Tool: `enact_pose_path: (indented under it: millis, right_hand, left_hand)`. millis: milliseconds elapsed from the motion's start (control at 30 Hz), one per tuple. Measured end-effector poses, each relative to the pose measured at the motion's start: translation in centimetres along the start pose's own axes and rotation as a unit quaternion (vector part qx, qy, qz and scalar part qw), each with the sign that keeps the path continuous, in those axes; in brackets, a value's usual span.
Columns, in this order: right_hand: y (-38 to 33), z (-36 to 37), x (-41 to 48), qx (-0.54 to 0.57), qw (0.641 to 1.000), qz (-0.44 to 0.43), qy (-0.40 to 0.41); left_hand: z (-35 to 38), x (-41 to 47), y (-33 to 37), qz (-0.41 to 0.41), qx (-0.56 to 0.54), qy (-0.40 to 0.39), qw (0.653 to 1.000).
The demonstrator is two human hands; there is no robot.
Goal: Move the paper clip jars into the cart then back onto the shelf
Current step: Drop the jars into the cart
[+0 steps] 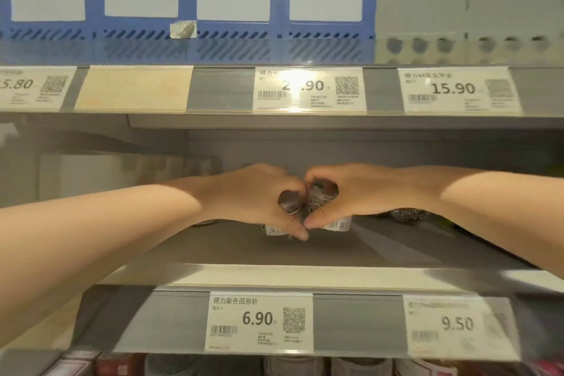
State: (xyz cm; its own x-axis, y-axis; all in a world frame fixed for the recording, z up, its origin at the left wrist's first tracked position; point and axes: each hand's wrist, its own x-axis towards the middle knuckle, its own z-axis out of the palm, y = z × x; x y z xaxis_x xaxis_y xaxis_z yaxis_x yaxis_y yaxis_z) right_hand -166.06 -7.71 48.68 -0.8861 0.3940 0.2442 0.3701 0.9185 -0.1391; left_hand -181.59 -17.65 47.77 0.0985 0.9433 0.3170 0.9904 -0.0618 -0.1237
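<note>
Both arms reach into the middle grey shelf (274,256). My left hand (253,195) grips a small clear paper clip jar (288,203) with a dark lid and a barcode label at its base. My right hand (354,192) grips a second paper clip jar (320,197) right beside it. The two jars touch, and the thumbs nearly meet in front of them. Both jars stand at or just above the shelf floor; fingers hide most of each. Another dark jar-like object (407,215) lies farther back on the right. No cart is in view.
Price tags line the shelf edges, with a 6.90 tag (259,319) below my hands. Blue and grey file boxes (189,3) stand on the top shelf. More goods (305,366) fill the shelf underneath. White boxes (100,174) sit at the back left.
</note>
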Motion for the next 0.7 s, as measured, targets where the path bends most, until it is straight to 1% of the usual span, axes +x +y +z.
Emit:
enact_pose_path:
  millis: [100, 200, 233, 267, 367, 533, 700]
  right_hand:
    - [-0.5, -0.6, -3.6, 0.005, 0.999, 0.039, 0.017]
    - [-1.7, -1.9, -8.3, -0.003, 0.992, 0.123, 0.004]
    - [-2.2, -2.4, -9.9, -0.008, 0.99, 0.142, 0.016]
    - [-2.6, -3.0, -11.7, -0.009, 0.989, 0.145, 0.036]
    - [-4.2, -4.0, -17.4, 0.002, 0.983, 0.16, 0.086]
    - [-7.8, -4.7, -29.3, -0.018, 0.962, 0.238, 0.13]
    - [-12.7, -5.8, -43.2, -0.042, 0.932, 0.342, 0.114]
  left_hand:
    - [-0.3, 0.0, 2.4, 0.015, -0.025, 0.01, 1.0]
    - [-1.3, -0.3, 5.6, 0.024, -0.072, -0.002, 0.997]
    - [-1.8, -0.7, 6.8, 0.029, -0.081, -0.007, 0.996]
    - [-2.5, -1.0, 8.2, 0.047, -0.091, 0.003, 0.995]
    - [-4.2, -2.5, 12.5, 0.127, -0.084, 0.071, 0.986]
    - [-5.3, -6.1, 22.1, 0.212, -0.116, 0.076, 0.967]
    - [-5.6, -10.8, 33.5, 0.318, -0.18, 0.066, 0.929]
